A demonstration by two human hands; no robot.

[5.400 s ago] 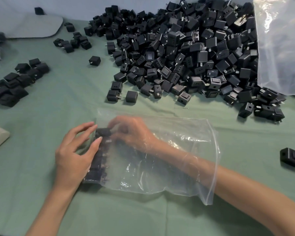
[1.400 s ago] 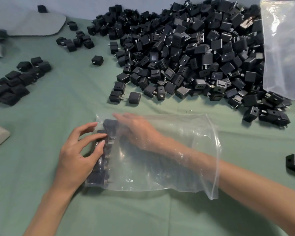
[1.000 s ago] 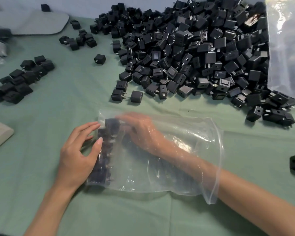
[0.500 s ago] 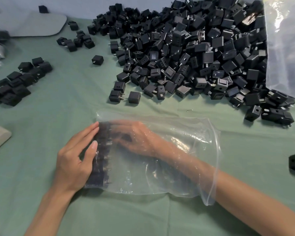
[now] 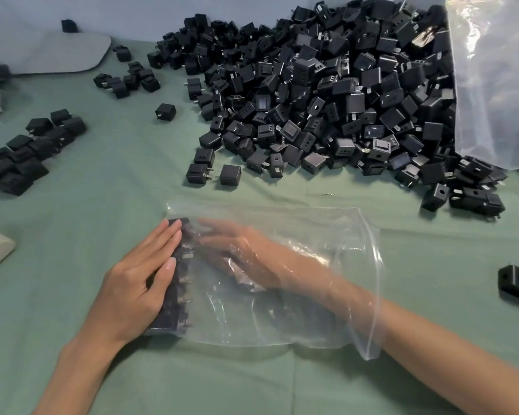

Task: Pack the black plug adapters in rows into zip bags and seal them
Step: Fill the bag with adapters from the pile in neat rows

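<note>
A person's left hand [image 5: 138, 283] lay flat, fingers straight and close together, pressing from outside on the closed end of a clear zip bag [image 5: 306, 313], while the right hand [image 5: 246, 256], wrist-deep inside the bag, reached with fingers stretched nearly straight and their tips at a row of black plug adapters [image 5: 177, 283]. The row ran roughly from 12 to 6 o'clock along the bag's closed end, its metal prongs pointing toward 3 o'clock. The bag itself lay flat and wrinkled on a green cloth [image 5: 102, 199], long axis from 9 to 3 o'clock, mouth open at 3 o'clock around the right forearm. At 12 to 2 o'clock from the bag sat a large pile of loose adapters [image 5: 327, 100], with a big clear plastic sack [image 5: 492, 85] at its far right. A smaller cluster [image 5: 27, 151] lay at 10 o'clock, and a single adapter [image 5: 516, 281] at 3 o'clock.
</note>
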